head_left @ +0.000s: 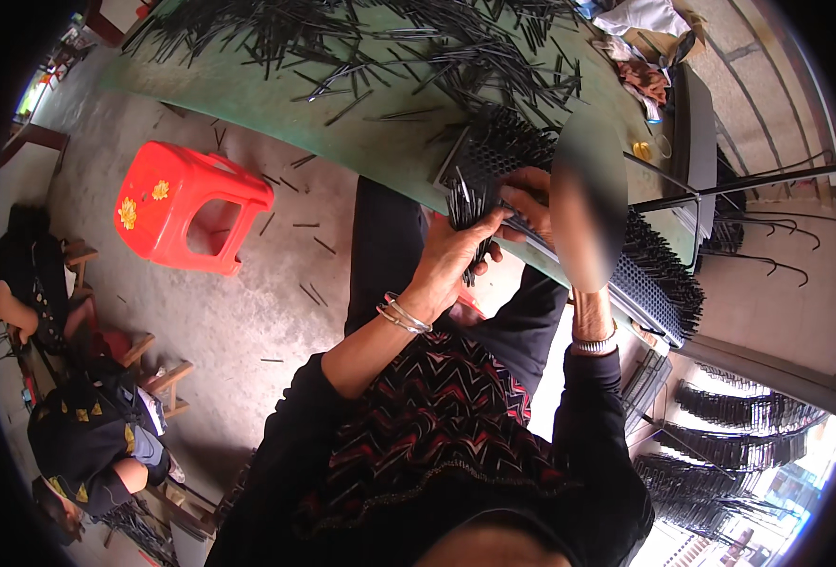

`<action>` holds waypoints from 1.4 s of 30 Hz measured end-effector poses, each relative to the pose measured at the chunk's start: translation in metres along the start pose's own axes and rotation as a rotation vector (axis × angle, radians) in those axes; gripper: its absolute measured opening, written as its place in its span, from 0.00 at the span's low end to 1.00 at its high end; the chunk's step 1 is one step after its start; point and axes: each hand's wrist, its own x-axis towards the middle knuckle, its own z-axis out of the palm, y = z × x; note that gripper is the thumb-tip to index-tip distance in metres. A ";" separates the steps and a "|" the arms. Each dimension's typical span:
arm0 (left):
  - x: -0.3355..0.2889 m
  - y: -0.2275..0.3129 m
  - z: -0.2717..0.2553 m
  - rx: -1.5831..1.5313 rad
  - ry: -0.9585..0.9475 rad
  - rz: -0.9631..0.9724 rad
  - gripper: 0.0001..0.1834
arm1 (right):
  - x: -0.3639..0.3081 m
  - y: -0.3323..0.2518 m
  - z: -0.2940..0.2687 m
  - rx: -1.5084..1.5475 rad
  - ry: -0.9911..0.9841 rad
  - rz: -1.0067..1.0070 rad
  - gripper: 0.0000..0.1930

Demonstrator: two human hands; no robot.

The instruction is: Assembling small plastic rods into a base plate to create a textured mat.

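My left hand (454, 250) is closed round a bundle of thin black sticks (465, 210), some with shiny ends. The bundle stands out above and below my fist. Just to its right, my right hand (569, 227) has its fingers bent and pressed together at the edge of a long black perforated rack (647, 295). A blurred oval patch covers part of this hand, and whatever its fingertips pinch is too small to make out. Rows of the same sticks stand in the rack's holes. The rack lies slantwise along the near table edge, partly beneath my right forearm.
Loose black sticks (314, 38) lie heaped on the green table (390, 151). A red plastic stool (168, 208) stands on the floor at left, among scattered sticks. Two people (87, 435) sit at far left. Metal hooks (767, 227) and loaded hanging racks (739, 411) are at right.
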 end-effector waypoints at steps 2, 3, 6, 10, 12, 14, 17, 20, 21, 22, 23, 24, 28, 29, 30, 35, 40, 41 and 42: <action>-0.001 0.000 0.002 0.043 0.005 0.006 0.11 | -0.001 0.004 -0.003 0.093 -0.073 0.031 0.13; -0.001 -0.001 0.002 0.048 -0.010 -0.004 0.12 | -0.001 0.005 -0.005 0.123 -0.098 0.059 0.12; -0.001 -0.002 0.001 0.028 -0.019 -0.017 0.12 | -0.003 0.006 -0.010 0.183 -0.145 0.117 0.09; 0.006 -0.009 0.000 -0.110 0.095 -0.012 0.13 | -0.007 0.001 -0.012 0.272 -0.047 0.123 0.09; 0.010 -0.014 -0.006 -0.120 0.114 -0.017 0.15 | -0.008 0.002 -0.016 0.296 0.124 0.068 0.08; 0.012 -0.017 -0.013 -0.093 0.105 0.004 0.17 | -0.006 0.001 -0.015 0.245 0.266 -0.027 0.07; 0.009 -0.017 -0.011 -0.111 0.018 -0.061 0.17 | 0.007 0.009 -0.015 0.182 0.440 -0.157 0.06; 0.008 -0.014 0.004 -0.107 -0.026 -0.092 0.16 | 0.017 0.014 -0.009 0.040 0.530 -0.169 0.06; 0.009 -0.015 0.007 -0.104 -0.029 -0.115 0.15 | 0.019 0.015 -0.008 0.039 0.530 -0.168 0.06; 0.010 -0.016 0.007 -0.117 -0.044 -0.126 0.12 | 0.021 0.016 -0.007 -0.022 0.531 -0.177 0.06; 0.010 -0.017 0.007 -0.117 -0.043 -0.126 0.12 | 0.022 0.016 -0.006 -0.083 0.532 -0.187 0.07; 0.010 -0.017 0.006 -0.122 -0.056 -0.132 0.13 | 0.024 0.017 -0.006 -0.082 0.532 -0.186 0.07; 0.012 -0.017 0.002 -0.048 -0.046 -0.146 0.15 | 0.026 0.014 -0.012 -0.205 0.478 -0.197 0.07; 0.010 -0.015 0.004 -0.047 -0.046 -0.148 0.15 | 0.026 0.012 -0.013 -0.223 0.463 -0.192 0.07; 0.008 -0.012 0.008 -0.059 -0.009 -0.168 0.15 | 0.026 0.013 -0.015 -0.223 0.463 -0.191 0.07; 0.007 -0.010 0.005 -0.016 0.026 -0.177 0.17 | 0.030 0.020 -0.015 -0.240 0.403 -0.180 0.07; 0.010 -0.014 0.000 -0.063 -0.031 -0.158 0.17 | 0.030 0.020 -0.010 -0.739 0.500 -0.508 0.08; 0.011 -0.015 -0.001 -0.063 -0.031 -0.157 0.17 | 0.030 0.018 -0.010 -0.794 0.528 -0.511 0.08; 0.012 -0.017 -0.002 -0.108 -0.036 -0.146 0.17 | 0.030 0.019 -0.010 -0.794 0.529 -0.512 0.08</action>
